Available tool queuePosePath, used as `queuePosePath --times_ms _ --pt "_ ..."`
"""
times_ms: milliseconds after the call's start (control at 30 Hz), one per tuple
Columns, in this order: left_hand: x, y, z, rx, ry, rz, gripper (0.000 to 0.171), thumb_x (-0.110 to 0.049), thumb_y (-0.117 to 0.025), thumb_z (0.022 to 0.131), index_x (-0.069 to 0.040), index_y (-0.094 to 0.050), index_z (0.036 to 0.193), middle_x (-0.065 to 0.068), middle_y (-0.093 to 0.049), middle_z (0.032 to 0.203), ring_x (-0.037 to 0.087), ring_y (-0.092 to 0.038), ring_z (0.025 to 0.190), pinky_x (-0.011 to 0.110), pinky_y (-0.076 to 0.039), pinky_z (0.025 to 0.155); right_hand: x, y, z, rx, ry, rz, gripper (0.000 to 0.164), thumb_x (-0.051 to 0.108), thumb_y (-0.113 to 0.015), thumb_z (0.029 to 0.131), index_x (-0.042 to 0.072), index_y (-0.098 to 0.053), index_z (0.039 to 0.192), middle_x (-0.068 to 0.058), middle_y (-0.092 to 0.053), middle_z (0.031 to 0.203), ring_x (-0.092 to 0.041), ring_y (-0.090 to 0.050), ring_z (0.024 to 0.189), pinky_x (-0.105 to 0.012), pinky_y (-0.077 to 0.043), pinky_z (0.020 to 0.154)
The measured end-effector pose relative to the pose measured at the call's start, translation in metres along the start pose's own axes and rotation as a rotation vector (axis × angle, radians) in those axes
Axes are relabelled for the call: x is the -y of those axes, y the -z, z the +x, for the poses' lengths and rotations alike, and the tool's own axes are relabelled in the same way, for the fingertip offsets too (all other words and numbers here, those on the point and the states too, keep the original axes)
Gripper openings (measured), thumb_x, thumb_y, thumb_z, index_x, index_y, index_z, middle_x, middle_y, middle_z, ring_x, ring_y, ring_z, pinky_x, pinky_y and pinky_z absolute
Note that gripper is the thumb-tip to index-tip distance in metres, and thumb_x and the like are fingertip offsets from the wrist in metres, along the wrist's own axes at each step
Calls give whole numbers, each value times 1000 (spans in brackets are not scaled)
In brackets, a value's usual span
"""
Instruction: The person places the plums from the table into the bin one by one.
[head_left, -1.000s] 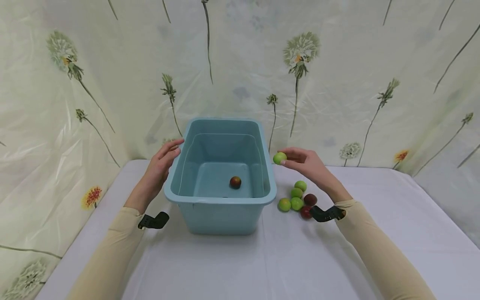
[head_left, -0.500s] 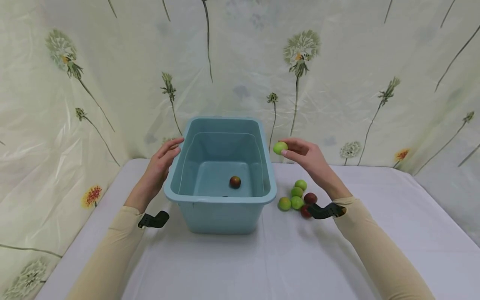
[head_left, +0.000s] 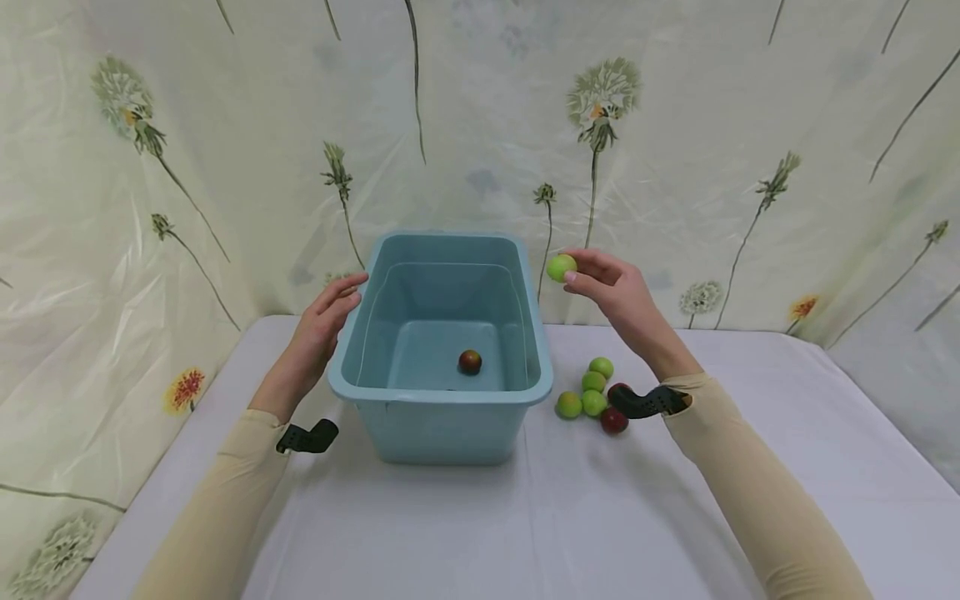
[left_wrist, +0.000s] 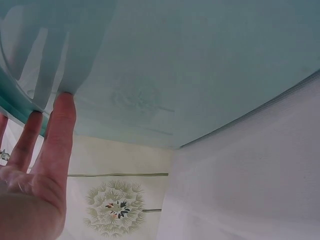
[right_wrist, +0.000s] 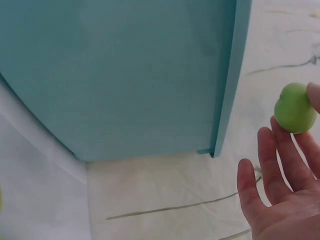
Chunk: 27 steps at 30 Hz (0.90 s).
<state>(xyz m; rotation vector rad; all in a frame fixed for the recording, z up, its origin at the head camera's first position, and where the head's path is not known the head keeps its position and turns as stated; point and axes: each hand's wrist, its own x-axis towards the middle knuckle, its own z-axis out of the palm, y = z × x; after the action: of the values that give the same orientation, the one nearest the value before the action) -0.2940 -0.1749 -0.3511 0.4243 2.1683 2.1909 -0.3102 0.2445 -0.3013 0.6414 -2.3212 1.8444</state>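
Between thumb and fingertips my right hand [head_left: 618, 292] pinches a green plum [head_left: 561, 267], held up to the right of the blue tub [head_left: 442, 398], about level with its far rim. The right wrist view has the same plum [right_wrist: 295, 108] at the fingertips, apart from the tub wall. My left hand [head_left: 307, 350] lies along the tub's left side with fingers extended; in the left wrist view its fingertips [left_wrist: 64, 102] touch the outer wall. Inside the tub sits a dark red plum [head_left: 470, 362]. A sliver of something dark, mostly hidden by the near rim, shows there too.
Right of the tub, several green plums [head_left: 593, 403] and two red plums [head_left: 614, 420] lie clustered on the white-covered table [head_left: 465, 533], one red plum partly behind the right wrist's black camera mount [head_left: 647, 402]. A flower-printed sheet [head_left: 480, 125] hangs behind the table.
My right hand has risen with the green plum from beside the tub's middle to near its far rim's height. My left hand and the tub have stayed in place.
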Motion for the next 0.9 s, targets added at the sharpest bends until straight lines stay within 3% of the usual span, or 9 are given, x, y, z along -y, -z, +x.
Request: queuePosePath --times_ms 167,300,667,900 --pt "-2 -1 -1 -1 10 -4 51 -40 -51 102 -21 -42 148 6 -42 140 23 -47 124 29 -47 90 7 -3 9 14 17 21 42 24 -70 94 10 -60 133 -8 -64 124 -24 -58 112 -31 -47 94" --pt "-1 -2 -1 -4 7 -4 51 -39 -51 102 -20 -42 148 6 -41 140 23 -47 124 27 -47 90 14 -7 16 38 28 16 42 24 -71 93 11 -61 132 -8 -64 123 -23 -58 114 -34 -45 96" --pt "-3 -2 -1 -9 1 5 50 -39 -50 103 -21 -42 148 6 -42 142 23 -47 125 29 -47 91 24 -25 29 117 70 -86 42 24 -70 94 11 -61 133 -7 -64 122 -23 -61 111 -40 -47 95" --pt "-2 -2 0 -9 6 1 49 -38 -50 102 -19 -42 148 6 -41 141 24 -48 124 27 -49 86 29 -39 35 150 120 -135 39 25 -70 93 12 -63 130 -6 -65 119 -24 -63 105 -37 -51 85"
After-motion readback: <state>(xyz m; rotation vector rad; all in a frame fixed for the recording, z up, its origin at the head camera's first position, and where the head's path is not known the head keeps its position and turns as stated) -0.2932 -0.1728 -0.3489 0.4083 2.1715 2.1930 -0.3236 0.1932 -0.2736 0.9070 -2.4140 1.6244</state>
